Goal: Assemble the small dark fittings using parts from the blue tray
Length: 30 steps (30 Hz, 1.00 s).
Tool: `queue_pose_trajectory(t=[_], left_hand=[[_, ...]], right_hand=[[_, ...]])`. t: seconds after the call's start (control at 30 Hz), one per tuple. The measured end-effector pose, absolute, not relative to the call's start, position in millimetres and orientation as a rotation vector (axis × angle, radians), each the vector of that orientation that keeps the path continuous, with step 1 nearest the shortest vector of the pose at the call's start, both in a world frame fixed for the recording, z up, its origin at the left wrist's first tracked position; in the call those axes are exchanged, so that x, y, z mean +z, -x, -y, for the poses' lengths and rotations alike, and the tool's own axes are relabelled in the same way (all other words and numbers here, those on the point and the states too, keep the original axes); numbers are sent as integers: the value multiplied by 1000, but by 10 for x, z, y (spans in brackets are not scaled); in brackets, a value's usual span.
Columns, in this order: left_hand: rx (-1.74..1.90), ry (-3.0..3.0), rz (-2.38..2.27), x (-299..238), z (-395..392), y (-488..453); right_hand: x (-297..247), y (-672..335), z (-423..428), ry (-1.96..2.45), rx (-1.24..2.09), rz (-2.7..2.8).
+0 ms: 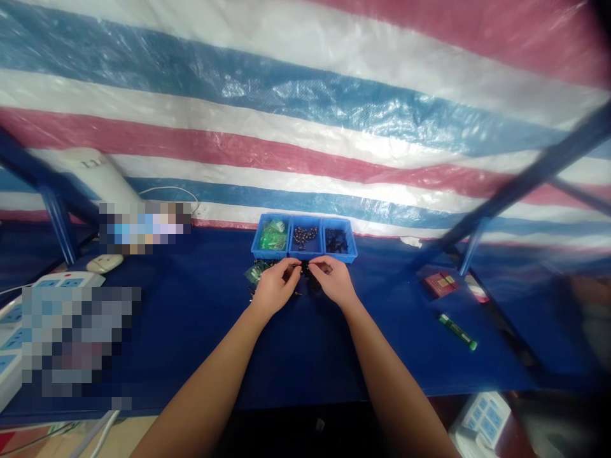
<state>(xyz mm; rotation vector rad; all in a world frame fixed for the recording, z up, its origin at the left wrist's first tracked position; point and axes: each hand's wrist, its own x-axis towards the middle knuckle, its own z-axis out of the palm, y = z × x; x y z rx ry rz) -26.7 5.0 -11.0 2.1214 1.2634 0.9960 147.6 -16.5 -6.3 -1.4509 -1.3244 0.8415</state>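
My left hand (277, 286) and my right hand (335, 281) meet over the blue table, fingertips pinched close together. Between them is a small black part (305, 267), which both hands seem to grip; its exact kind is too small to make out. Just beyond stand three joined blue bins (305, 256). Green-tinted clear plastic packets (273, 235) fill the left bin. Small brass-and-dark metal pieces (305, 236) lie in the middle one, and black pieces (337, 240) in the right. Beside my left hand rests another packet (254, 272), with small loose pieces partly hidden by my hands.
A white power strip (71, 280) and a white mouse-like object (105, 263) occupy the left side. To the right are a red box (440, 284) and a green tube (458, 331). Blue frame bars (506, 181) slant before a striped plastic sheet (305, 114).
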Motion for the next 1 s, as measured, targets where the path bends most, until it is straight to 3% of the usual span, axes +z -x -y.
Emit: queue_pose_trajectory(t=[0.17,0.43,0.57,0.77,1.0], left_hand=[[1031,-2100,-1211,-105,-49,248],[1024,-2026,-1187,-58,-9,257],[1010,-2043,-1159,-50,-1,258],[946,-2082,-1187,-21,-12,271],[935,-2088,-1190,-5,-9,280]], right_hand=[[5,-1407,186,1186,1208,1075],[15,-1386,197,1049,1407,937],[25,-1387,198,1089,1402,962],[-31,-1356,195,1180,1121,1157],[-74,-1324,195,1144,1096,1170]])
